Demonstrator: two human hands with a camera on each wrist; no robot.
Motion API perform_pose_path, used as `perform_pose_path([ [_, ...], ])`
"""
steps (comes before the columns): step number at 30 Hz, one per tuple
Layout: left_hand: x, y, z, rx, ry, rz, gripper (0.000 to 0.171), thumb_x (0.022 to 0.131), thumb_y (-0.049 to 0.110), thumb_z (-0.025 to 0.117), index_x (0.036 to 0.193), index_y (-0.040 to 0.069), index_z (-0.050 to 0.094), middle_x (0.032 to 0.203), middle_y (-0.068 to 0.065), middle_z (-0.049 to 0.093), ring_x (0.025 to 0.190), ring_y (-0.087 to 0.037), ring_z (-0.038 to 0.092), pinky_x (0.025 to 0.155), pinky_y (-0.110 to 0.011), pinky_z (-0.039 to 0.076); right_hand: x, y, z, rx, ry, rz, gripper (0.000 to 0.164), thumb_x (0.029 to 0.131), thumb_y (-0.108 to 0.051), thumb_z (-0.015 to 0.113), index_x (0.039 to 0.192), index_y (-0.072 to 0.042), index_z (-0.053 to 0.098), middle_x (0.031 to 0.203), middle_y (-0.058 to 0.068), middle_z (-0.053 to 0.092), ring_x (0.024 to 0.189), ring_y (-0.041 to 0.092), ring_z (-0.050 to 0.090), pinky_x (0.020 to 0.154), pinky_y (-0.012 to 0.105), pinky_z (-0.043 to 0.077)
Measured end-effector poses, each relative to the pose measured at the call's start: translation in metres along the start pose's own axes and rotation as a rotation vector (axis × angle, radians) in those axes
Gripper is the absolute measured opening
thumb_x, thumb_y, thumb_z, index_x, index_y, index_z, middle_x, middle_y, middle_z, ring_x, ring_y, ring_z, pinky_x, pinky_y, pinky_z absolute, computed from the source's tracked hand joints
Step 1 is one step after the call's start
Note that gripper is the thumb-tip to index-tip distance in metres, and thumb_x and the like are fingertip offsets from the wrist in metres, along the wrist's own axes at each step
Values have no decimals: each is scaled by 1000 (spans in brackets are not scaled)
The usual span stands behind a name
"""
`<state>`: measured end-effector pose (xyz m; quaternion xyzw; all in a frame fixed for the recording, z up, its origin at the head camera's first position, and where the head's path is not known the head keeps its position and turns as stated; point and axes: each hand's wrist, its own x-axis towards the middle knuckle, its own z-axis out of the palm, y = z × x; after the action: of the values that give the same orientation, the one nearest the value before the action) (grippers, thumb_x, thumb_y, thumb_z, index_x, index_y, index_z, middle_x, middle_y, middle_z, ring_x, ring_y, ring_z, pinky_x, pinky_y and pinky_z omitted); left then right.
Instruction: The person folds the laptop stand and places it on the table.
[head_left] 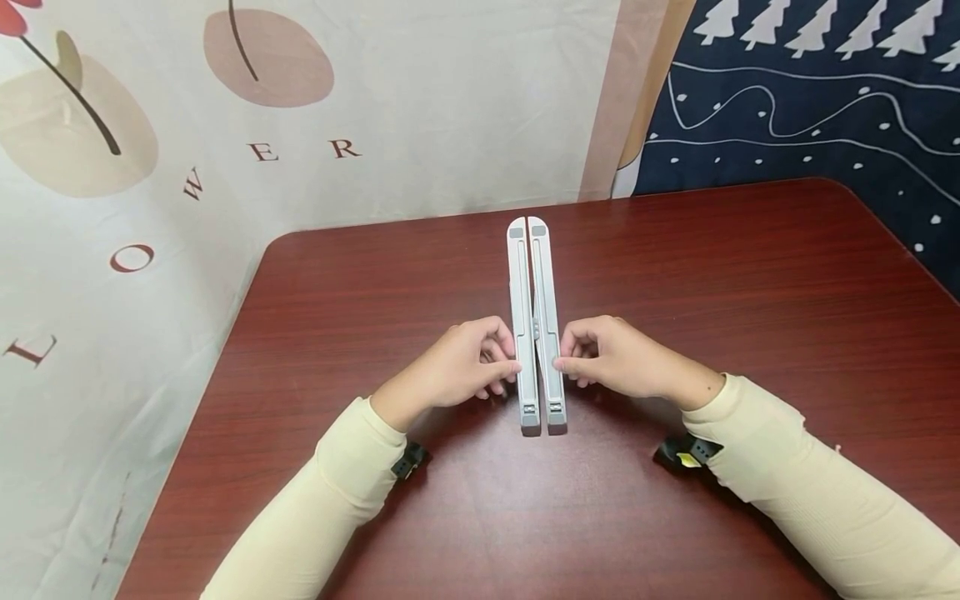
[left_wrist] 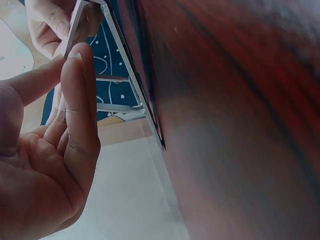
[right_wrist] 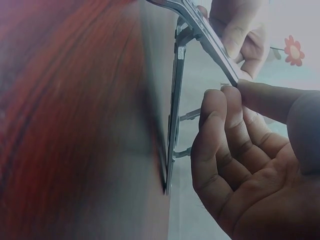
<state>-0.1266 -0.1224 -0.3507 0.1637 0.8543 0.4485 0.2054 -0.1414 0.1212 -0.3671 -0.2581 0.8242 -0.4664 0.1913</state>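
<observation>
A silver folding laptop stand (head_left: 523, 333) lies lengthwise on the table, its two long bars almost side by side. My left hand (head_left: 465, 362) pinches the outer edge of the left bar between thumb and fingers. On the other side, my right hand (head_left: 630, 358) pinches the right bar at about the same height. In the left wrist view, the stand (left_wrist: 122, 45) has its upper part tilted up from the lower bar, with thin struts behind. The right wrist view shows the raised bar (right_wrist: 217, 47) at the thumb and fingertips, the lower bar resting on the tabletop.
The reddish-brown wooden table (head_left: 337, 283) has rounded far corners. A pale curtain (head_left: 450, 100) with printed letters hangs behind and to the left. Dark blue cloth (head_left: 787, 158) with white trees hangs at the right. Small black devices sit under both wrists.
</observation>
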Motion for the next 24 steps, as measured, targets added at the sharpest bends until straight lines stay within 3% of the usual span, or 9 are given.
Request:
perform_pose_path([
  [24,-1,2,2,36,11,-6,19,92,12,73,98,5,56,83,-11,74,61,-22,70,53,-34,58,-1,-2,4,13,-1,6,15,93,-10,70,82,-7,61,70,3,62,63,19,63,54,36,56],
])
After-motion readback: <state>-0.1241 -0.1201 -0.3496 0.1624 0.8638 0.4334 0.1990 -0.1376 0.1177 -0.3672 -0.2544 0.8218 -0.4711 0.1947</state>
